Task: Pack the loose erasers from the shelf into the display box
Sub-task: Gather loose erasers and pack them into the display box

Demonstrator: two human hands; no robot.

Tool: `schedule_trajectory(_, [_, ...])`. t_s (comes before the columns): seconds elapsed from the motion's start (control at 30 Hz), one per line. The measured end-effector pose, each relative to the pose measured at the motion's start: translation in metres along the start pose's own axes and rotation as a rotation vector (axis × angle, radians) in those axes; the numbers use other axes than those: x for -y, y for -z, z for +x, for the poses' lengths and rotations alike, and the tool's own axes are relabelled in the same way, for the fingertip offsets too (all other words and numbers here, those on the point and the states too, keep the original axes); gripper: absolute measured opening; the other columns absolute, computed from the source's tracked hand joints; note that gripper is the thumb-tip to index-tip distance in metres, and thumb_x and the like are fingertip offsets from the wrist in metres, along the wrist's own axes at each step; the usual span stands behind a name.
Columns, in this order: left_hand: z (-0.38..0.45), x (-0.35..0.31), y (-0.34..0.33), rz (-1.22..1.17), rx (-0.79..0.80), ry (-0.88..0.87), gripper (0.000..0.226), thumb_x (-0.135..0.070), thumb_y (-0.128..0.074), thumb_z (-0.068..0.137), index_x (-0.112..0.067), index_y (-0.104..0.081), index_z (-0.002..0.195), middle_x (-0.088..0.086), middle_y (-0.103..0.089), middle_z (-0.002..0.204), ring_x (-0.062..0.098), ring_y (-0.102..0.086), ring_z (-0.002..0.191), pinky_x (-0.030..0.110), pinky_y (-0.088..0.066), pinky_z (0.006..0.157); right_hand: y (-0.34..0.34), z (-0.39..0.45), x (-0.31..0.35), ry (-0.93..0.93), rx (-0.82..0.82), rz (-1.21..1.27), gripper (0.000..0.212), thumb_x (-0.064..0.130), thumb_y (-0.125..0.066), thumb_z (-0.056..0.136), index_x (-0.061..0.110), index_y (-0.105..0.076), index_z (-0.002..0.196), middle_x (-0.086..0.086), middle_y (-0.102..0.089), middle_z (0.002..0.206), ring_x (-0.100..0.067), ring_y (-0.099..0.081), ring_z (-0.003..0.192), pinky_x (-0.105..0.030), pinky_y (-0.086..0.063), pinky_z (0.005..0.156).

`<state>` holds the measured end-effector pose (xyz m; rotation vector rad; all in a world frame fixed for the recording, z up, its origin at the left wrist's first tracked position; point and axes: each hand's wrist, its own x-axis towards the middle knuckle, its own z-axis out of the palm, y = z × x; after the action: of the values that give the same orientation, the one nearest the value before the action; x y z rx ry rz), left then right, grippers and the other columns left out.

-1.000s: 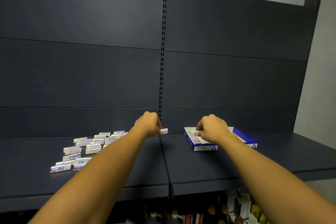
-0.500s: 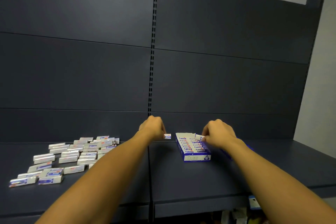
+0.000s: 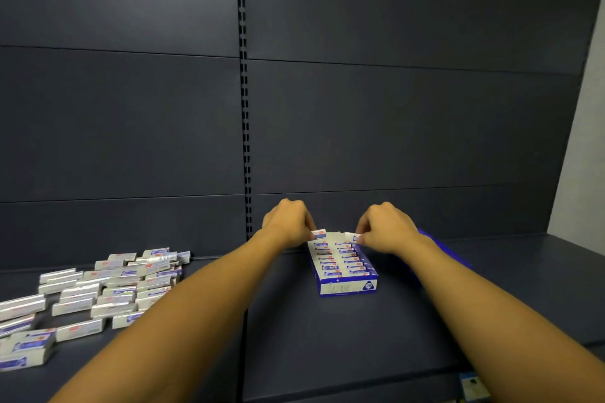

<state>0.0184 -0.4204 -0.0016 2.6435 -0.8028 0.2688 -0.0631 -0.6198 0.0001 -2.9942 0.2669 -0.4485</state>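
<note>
Left hand (image 3: 288, 221) pinches an eraser (image 3: 319, 233) at the far left corner of the display box (image 3: 348, 287), right hand (image 3: 384, 227) curled pinching the box's far edge, loose erasers (image 3: 108, 285) scattered well left on the shelf (image 3: 327, 337)

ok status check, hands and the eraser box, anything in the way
Left hand pinches an eraser at the display box far end. Right hand grips the far rim. Loose erasers on the shelf, left. Nothing blocking.

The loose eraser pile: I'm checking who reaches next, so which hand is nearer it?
Left. The left hand is at the display box's far left corner, right of the loose eraser pile. The right hand is farther right, at the box's far right corner.
</note>
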Motion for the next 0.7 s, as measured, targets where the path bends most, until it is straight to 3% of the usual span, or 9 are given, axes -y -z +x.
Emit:
schedule_trajectory(0.1, [0.010,0.000,-0.009,-0.105,0.005,0.030,0.015,-0.027,-0.077,0.089,-0.023,-0.080,0.103,-0.002,-0.076,0.104,0.015,-0.069,0.094,0.042,-0.060,0.085,-0.006,0.014,-0.011,0.008,-0.043,0.144,0.008,0.031,-0.074,0.086,0.028,-0.078,0.092,0.011,-0.071,0.088,-0.006,-0.061,0.077,-0.025,-0.045,0.061])
schedule_trajectory(0.3, [0.015,0.007,-0.031,-0.261,0.008,0.095,0.011,-0.024,-0.080,0.087,-0.023,-0.081,0.097,-0.005,-0.077,0.100,0.009,-0.069,0.091,0.035,-0.060,0.086,-0.032,0.026,-0.040,0.064,-0.122,0.415,0.010,0.030,-0.077,0.086,0.029,-0.080,0.096,0.012,-0.073,0.091,-0.001,-0.059,0.079,-0.024,-0.046,0.067])
schedule_trajectory(0.47, [0.009,0.005,-0.056,-0.281,0.015,0.095,0.014,-0.023,-0.080,0.086,-0.023,-0.082,0.100,-0.007,-0.076,0.106,0.002,-0.064,0.087,0.014,-0.049,0.073,-0.056,0.029,-0.058,0.139,-0.113,0.474,0.014,0.029,-0.079,0.085,0.027,-0.080,0.098,0.017,-0.071,0.093,0.002,-0.057,0.078,-0.015,-0.039,0.064])
schedule_trajectory(0.57, [0.005,0.007,-0.065,-0.282,0.001,0.088,0.016,-0.023,-0.079,0.088,-0.024,-0.081,0.103,-0.018,-0.071,0.095,-0.006,-0.059,0.079,0.003,-0.043,0.058,-0.064,0.030,-0.061,0.183,-0.101,0.507,0.014,0.031,-0.081,0.082,0.026,-0.080,0.095,0.021,-0.066,0.083,0.009,-0.057,0.074,-0.010,-0.034,0.056])
schedule_trajectory(0.7, [-0.001,0.005,-0.067,-0.252,-0.039,0.040,0.018,-0.023,-0.079,0.088,-0.026,-0.081,0.105,-0.025,-0.057,0.083,-0.009,-0.055,0.077,-0.002,-0.038,0.062,-0.072,0.026,-0.060,0.243,-0.119,0.583,0.017,0.026,-0.084,0.080,0.018,-0.079,0.095,0.020,-0.064,0.079,0.016,-0.055,0.072,-0.006,-0.041,0.054])
